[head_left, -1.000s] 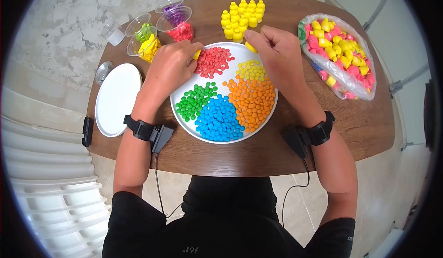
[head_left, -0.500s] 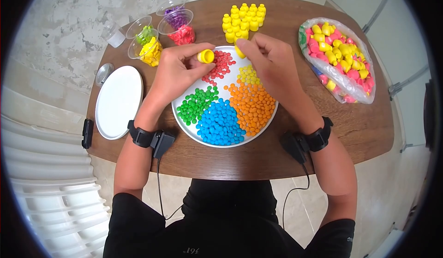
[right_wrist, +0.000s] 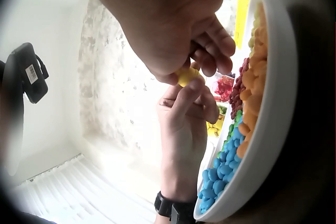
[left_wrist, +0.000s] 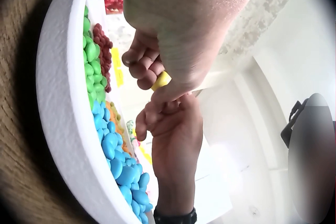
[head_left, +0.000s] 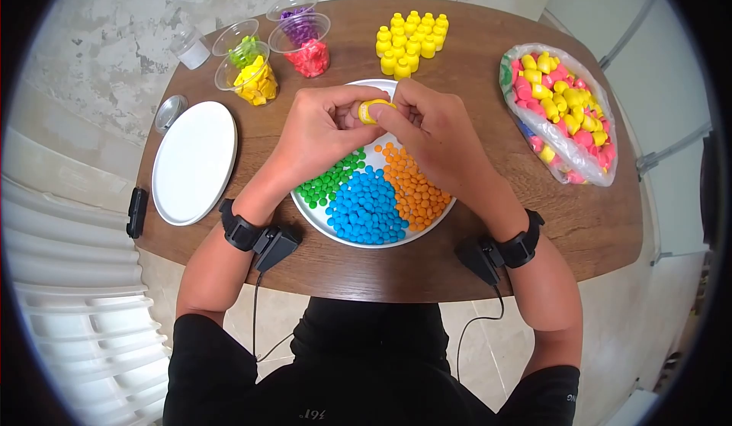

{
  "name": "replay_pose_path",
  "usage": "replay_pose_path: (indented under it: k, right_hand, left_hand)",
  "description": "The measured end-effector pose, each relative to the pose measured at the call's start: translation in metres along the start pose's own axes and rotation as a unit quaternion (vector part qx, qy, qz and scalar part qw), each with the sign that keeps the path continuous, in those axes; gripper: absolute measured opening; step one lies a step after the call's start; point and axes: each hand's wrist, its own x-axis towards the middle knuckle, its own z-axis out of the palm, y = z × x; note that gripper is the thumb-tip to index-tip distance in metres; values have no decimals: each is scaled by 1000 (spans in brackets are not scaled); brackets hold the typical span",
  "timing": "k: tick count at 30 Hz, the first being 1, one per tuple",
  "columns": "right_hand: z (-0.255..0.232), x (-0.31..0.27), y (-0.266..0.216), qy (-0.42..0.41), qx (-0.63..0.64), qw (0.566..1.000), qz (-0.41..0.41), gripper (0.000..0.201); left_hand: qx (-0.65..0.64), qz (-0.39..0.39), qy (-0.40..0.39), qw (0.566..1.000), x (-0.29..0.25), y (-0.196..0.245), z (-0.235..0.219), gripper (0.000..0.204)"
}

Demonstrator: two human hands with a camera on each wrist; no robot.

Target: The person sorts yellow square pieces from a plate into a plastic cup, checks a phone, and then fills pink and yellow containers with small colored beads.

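Note:
My left hand (head_left: pixel 313 125) and right hand (head_left: pixel 438 125) meet over the far part of a round white plate (head_left: pixel 364 244). Between them, both hands' fingertips and thumbs pinch a small yellow plastic bottle (head_left: pixel 376 111); the fingers cover much of it. Flat round candies lie on the plate in colour groups: green (head_left: pixel 328 178), blue (head_left: pixel 366 206) and orange (head_left: pixel 415 186). Red candies (left_wrist: pixel 103 50) show in the left wrist view, while the hands cover them in the head view.
Several small yellow bottles (head_left: pixel 412 41) stand in a cluster beyond the plate. Clear cups (head_left: pixel 255 83) of coloured pieces are at the far left, above an oval white plate (head_left: pixel 194 163). A plastic bag (head_left: pixel 560 159) of pink and yellow pieces lies at the right.
Earlier the hands were apart, each with a yellow piece, the left one turned to show its hollow end. They have come together, and the two pieces now meet between the fingers.

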Motion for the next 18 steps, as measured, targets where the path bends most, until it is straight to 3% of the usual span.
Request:
replay_pose_path:
  k: [10, 12, 14, 18]
  right_hand:
    - [-2, 1, -1, -36, 120, 986, 112, 35]
    - [-4, 1, -8, -42, 133, 983, 116, 35]
    - [-4, 1, -12, -44, 145, 981, 123, 35]
    - [1, 0, -16, -22, 177, 978, 105, 34]
  left_hand:
    - [-108, -8, -19, 994, -2, 4, -2, 49]
    - [-133, 3, -28, 991, -3, 8, 0, 53]
    - [-156, 63, 0, 986, -4, 12, 5, 63]
    - [-166, 55, -12, 985, -7, 18, 5, 68]
